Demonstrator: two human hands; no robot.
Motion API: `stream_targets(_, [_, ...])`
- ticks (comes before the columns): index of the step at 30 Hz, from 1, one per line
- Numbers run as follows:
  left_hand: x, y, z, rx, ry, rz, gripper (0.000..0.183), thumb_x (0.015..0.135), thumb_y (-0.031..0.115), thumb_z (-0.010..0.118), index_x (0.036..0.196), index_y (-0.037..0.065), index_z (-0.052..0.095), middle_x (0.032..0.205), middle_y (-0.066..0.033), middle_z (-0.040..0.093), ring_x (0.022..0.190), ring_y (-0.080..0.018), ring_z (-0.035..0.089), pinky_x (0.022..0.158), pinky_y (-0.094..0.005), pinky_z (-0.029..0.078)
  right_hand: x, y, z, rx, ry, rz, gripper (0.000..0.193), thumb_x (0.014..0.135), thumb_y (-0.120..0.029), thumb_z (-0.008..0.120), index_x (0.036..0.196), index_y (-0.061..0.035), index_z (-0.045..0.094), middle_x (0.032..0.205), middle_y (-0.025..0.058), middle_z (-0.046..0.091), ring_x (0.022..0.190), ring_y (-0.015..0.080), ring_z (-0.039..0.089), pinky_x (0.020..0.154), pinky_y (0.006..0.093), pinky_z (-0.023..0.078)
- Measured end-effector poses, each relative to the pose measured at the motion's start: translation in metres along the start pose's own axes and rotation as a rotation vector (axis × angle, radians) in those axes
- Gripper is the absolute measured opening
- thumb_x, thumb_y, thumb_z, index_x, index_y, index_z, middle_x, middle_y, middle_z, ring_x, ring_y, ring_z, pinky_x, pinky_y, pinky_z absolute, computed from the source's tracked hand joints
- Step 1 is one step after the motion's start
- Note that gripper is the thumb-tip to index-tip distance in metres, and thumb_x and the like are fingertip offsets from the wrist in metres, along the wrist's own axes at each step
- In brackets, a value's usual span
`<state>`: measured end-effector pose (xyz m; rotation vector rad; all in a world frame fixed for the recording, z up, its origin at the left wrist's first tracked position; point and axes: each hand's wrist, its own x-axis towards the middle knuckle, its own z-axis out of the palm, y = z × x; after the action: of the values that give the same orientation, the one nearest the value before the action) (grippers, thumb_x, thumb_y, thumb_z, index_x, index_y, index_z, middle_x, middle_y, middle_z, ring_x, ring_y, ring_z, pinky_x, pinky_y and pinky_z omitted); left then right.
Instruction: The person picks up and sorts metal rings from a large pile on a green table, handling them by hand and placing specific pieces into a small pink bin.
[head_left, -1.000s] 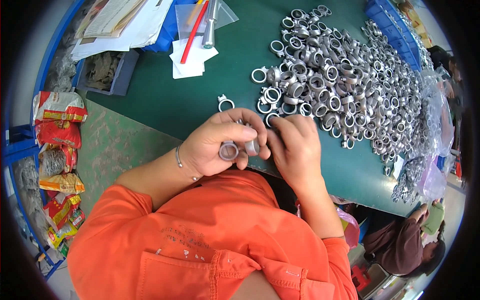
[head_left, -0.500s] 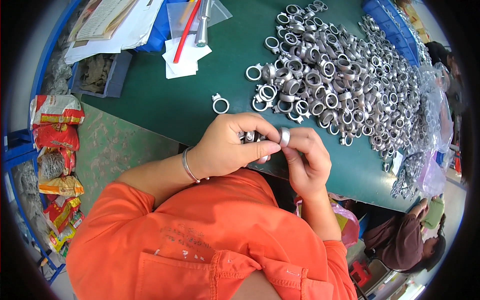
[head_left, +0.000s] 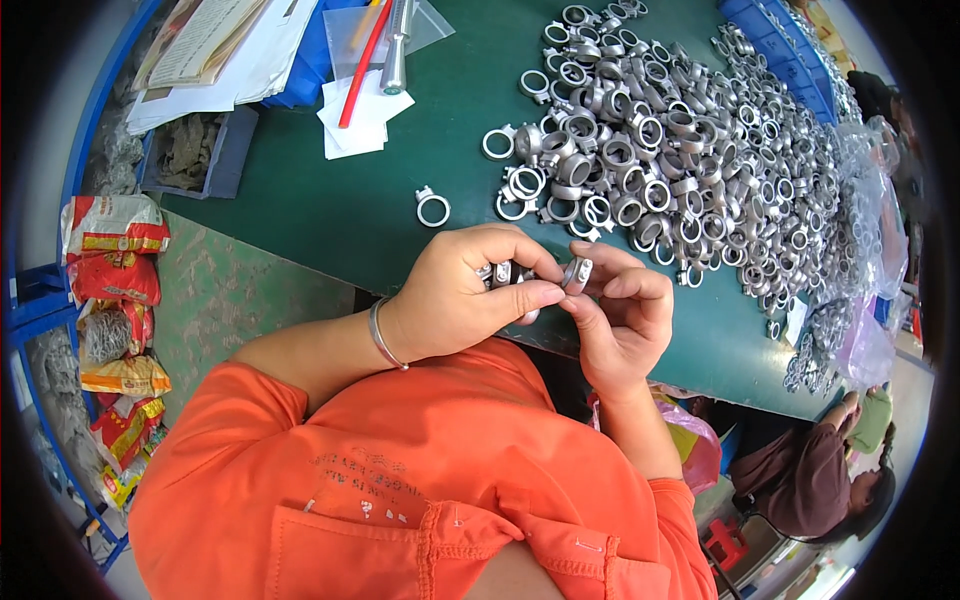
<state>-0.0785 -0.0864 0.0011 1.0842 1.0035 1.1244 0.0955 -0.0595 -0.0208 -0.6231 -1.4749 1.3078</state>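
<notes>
Close in front of my body, both hands meet over the near edge of the green table (head_left: pixel 330 215). My left hand (head_left: pixel 450 295) is closed around several small grey metal rings (head_left: pixel 503 272), mostly hidden by its fingers. Between the tips of both hands is one metal ring (head_left: pixel 577 274), seen almost edge-on with its small lug facing up. My right hand (head_left: pixel 628 325) pinches this ring with thumb and fingers, while the left thumb and forefinger touch its other side. A lone ring (head_left: pixel 433 210) lies flat on the table beyond my left hand.
A large heap of metal rings (head_left: pixel 680 165) covers the table's right side, beside a blue crate (head_left: pixel 785 50) and plastic bags (head_left: pixel 865 340). Papers (head_left: pixel 215 60), a red pen (head_left: pixel 362 75) and a grey bin (head_left: pixel 232 150) are far left. Another person (head_left: pixel 800 480) sits at right.
The ring at my fingertips has turned, so its lug now shows instead of a smooth band. My right fingers have uncurled somewhat and shifted slightly right. The left hand keeps its grip.
</notes>
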Motion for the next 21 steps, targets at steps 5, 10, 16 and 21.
stream_targets(5, [0.002,-0.003,0.002,0.098,0.028,0.095,0.008,0.080,-0.002,0.062,0.088,-0.003,0.060,0.083,-0.0072,0.061,0.061,-0.0067,0.056,0.050,-0.0182,0.044,0.000,-0.002,0.000,-0.258,-0.025,-0.101,0.031,0.073,0.009,0.065,0.090,-0.0025,0.042,0.104,0.0215,0.056,0.081,0.0182,0.060,0.071,0.0278,0.050])
stream_targets(10, [0.002,0.003,0.002,-0.157,0.043,-0.220,0.013,0.086,0.011,0.059,0.091,-0.001,0.061,0.069,-0.0030,0.061,0.052,-0.0036,0.052,0.043,-0.0163,0.039,-0.002,-0.004,0.003,-0.383,0.073,-0.194,0.032,0.068,0.008,0.071,0.085,-0.0031,0.046,0.096,0.0179,0.059,0.079,0.0221,0.061,0.068,0.0282,0.049])
stream_targets(16, [0.001,-0.001,0.002,-0.309,0.016,-0.298,0.024,0.090,0.023,0.055,0.092,0.000,0.063,0.066,-0.0021,0.059,0.049,-0.0033,0.050,0.038,-0.0162,0.036,0.004,-0.015,0.007,-0.507,0.031,-0.273,0.031,0.065,0.012,0.070,0.086,-0.0016,0.051,0.092,0.0157,0.061,0.076,0.0247,0.060,0.065,0.0301,0.049])
stream_targets(21, [0.003,0.000,-0.003,-0.569,-0.041,-0.456,0.040,0.096,0.032,0.037,0.095,-0.003,0.058,0.069,-0.0099,0.060,0.048,-0.0116,0.053,0.037,-0.0207,0.037,0.019,-0.030,0.011,-0.454,-0.245,-0.363,0.022,0.064,0.013,0.061,0.083,0.0022,0.060,0.089,0.0147,0.062,0.072,0.0248,0.058,0.065,0.0299,0.048])
